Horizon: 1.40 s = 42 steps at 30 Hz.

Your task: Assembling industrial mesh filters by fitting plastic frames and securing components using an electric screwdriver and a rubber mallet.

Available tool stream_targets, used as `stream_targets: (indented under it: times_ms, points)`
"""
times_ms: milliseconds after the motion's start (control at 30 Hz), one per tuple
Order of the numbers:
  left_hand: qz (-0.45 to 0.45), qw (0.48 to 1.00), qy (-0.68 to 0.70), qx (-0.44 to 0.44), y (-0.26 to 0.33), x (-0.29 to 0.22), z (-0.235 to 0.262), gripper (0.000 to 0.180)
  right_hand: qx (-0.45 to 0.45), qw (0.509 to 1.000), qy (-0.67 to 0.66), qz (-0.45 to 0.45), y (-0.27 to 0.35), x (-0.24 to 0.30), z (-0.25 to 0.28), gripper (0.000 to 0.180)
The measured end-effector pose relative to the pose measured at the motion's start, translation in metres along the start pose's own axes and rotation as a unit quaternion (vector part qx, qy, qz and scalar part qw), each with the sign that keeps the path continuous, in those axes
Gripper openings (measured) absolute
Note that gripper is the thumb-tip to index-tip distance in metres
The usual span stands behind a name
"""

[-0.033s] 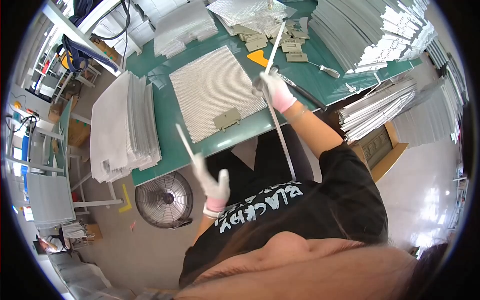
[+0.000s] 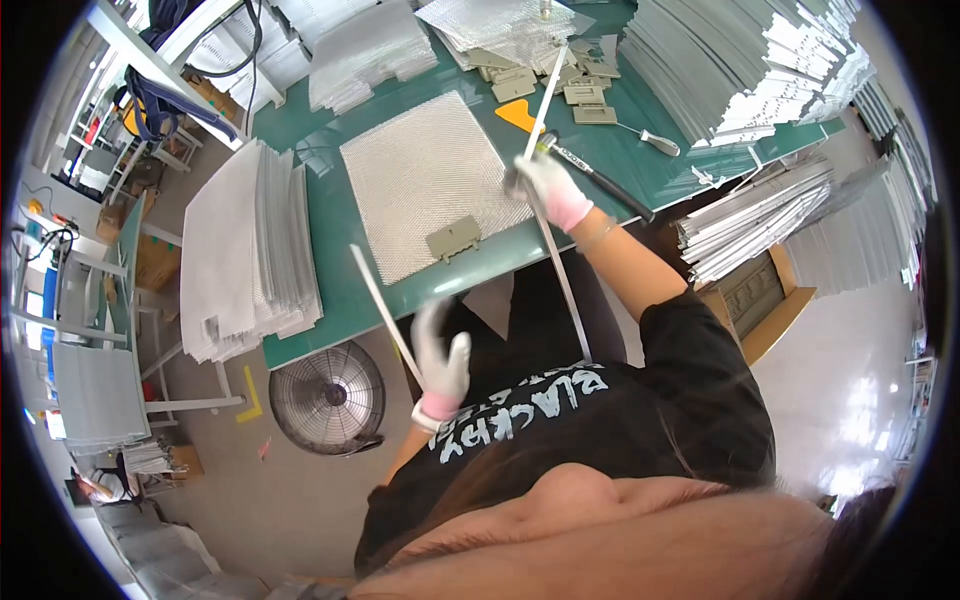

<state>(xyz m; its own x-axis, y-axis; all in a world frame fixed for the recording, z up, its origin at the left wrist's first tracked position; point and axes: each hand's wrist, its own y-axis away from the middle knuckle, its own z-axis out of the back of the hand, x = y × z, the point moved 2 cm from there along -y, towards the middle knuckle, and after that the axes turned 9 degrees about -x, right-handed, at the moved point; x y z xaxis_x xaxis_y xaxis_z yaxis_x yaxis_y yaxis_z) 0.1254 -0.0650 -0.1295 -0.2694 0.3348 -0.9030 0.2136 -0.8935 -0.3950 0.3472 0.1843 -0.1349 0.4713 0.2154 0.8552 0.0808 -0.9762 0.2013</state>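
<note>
My right hand, in a white glove with grey fingertips, is closed around a long thin white strip. This strip slants from the table's back right down to my lap. My left hand, also gloved, is over my lap with thumb and fingers apart; its fingers are blurred. A second white strip reaches from the table's front edge to beside that hand's palm and wrist. On the table lies a rectangular silver mesh filter panel, with a beige-grey plastic plate on its near edge.
The green table carries mesh stacks, beige plates, a yellow scraper, a black-handled hammer and a screwdriver. Panel stacks stand left and right. A fan is on the floor.
My left fingers have swung up and right, off the left strip, so more of it shows. My right hand has shifted slightly left along its strip.
</note>
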Motion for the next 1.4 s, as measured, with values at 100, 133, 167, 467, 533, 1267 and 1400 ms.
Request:
stream_targets:
  times_ms: [100, 133, 167, 467, 533, 1267, 1400]
  points:
    - [0.441, 0.768, 0.462, 0.04, 0.013, 0.029, -0.052, 0.048, 0.054, 0.986, 0.139, -0.075, 0.06, -0.008, -0.022, 0.023]
    - [0.506, 0.673, 0.539, 0.026, 0.006, 0.03, -0.067, 0.048, 0.074, 0.973, 0.205, -0.079, 0.078, -0.01, -0.019, 0.026]
    - [0.504, 0.675, 0.538, 0.025, 0.003, 0.031, -0.076, 0.048, 0.084, 0.963, 0.253, -0.032, 0.098, -0.011, -0.02, 0.031]
    - [0.378, 0.707, 0.592, -0.084, -0.114, 0.033, -0.102, 0.022, 0.04, 0.989, 0.11, 0.089, 0.16, -0.035, -0.009, 0.058]
    - [0.339, 0.694, 0.628, -0.096, -0.143, 0.055, -0.113, 0.019, 0.083, 0.996, 0.018, 0.021, 0.147, -0.039, -0.011, 0.056]
    - [0.273, 0.749, 0.591, -0.125, -0.161, 0.08, -0.12, 0.015, 0.079, 0.992, 0.095, -0.028, 0.135, -0.036, -0.014, 0.058]
    - [0.279, 0.737, 0.607, -0.105, -0.156, 0.078, -0.125, 0.017, 0.119, 0.968, 0.223, 0.01, 0.107, 0.002, -0.022, 0.055]
